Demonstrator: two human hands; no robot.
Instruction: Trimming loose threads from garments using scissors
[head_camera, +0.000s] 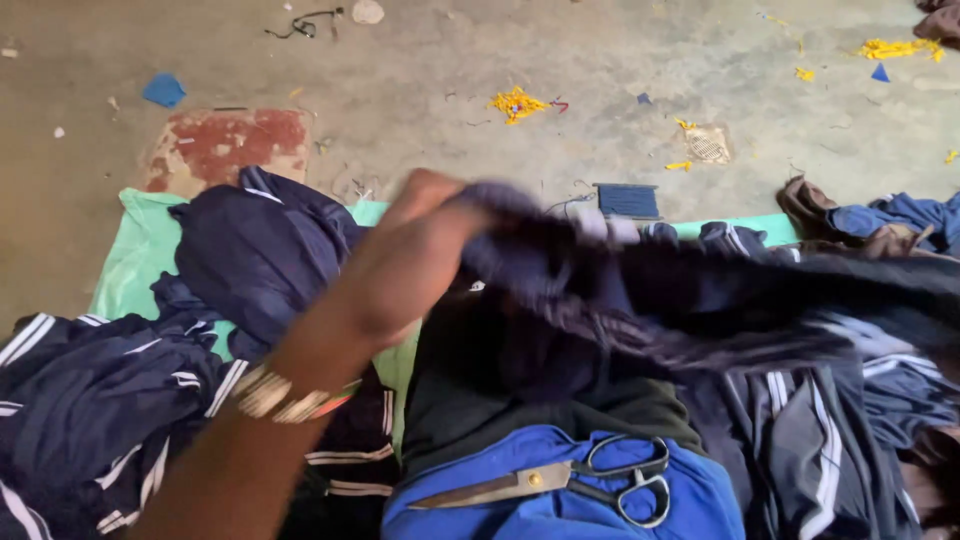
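Fingers of left hand (425, 225) are clenching a blurred navy garment (640, 290), with scissors (560, 480) lying well below them on blue cloth (560, 500).

scissors (560, 480) on blue cloth (560, 510)

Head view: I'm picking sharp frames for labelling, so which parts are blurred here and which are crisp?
Head view: the left hand and the dark garment it grips are smeared by motion; the scissors on the blue cloth and the yellow scraps on the floor look sharp; light is soft and even, no glare.
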